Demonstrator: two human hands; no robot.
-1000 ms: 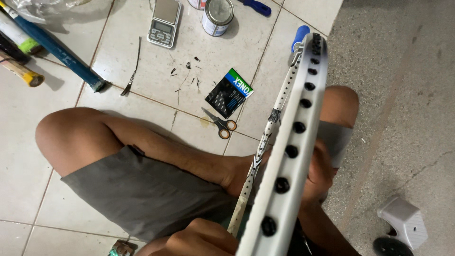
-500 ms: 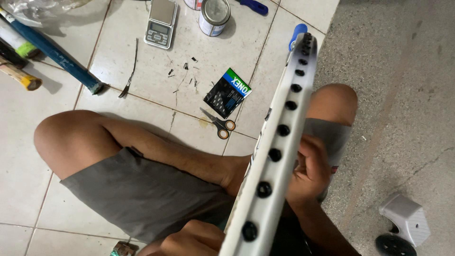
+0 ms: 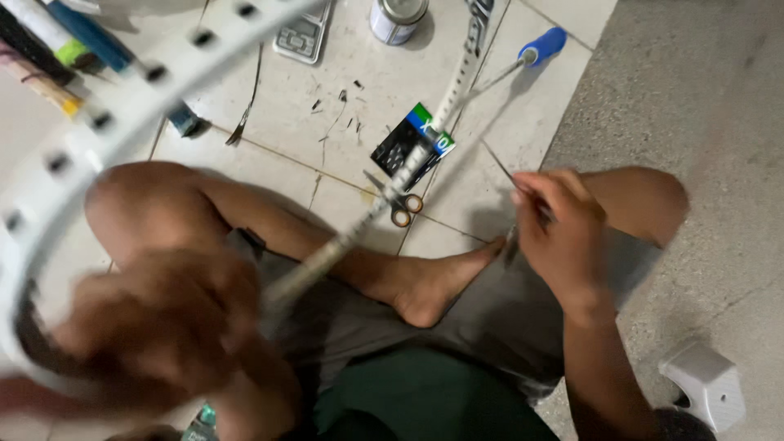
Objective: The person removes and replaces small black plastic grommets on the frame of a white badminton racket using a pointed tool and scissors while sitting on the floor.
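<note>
Nearest: your left hand (image 3: 155, 327), blurred and low in view, closed around the lower part of the white racket frame with dark grommet holes (image 3: 139, 82). How tight the grasp is cannot be read through the blur. The frame arcs up from that hand across the upper left, held above your crossed legs. Its other side (image 3: 441, 114) runs as a thin white line from the hand diagonally up toward the top edge, over the floor.

Handling, as a judgement: the hoop looks light and stiff but thin-walled, so it would mark or crack if knocked on tile. Hold it low, close to the throat where your left hand is. The smooth painted rim looks slippery, and the row of holes gives little purchase.

Look: glossy white, evenly spaced black holes along the outer edge, no strings visible across it.

Right hand (image 3: 563, 237) sits over your right knee, fingers pinched shut on a thin dark pointed tool (image 3: 510, 175), clear of the frame.

Farther out on the pale tiles: small orange-handled scissors (image 3: 400, 204), a dark packet with green and blue corner (image 3: 411, 147), and a blue-handled tool (image 3: 539, 47). Beyond those lie scattered dark clippings (image 3: 339, 110), a small silver scale (image 3: 304, 41) and a round metal tin (image 3: 396, 16). Bundled grips (image 3: 57, 41) lie at upper left. A white wheeled base (image 3: 706, 384) sits lower right.
</note>
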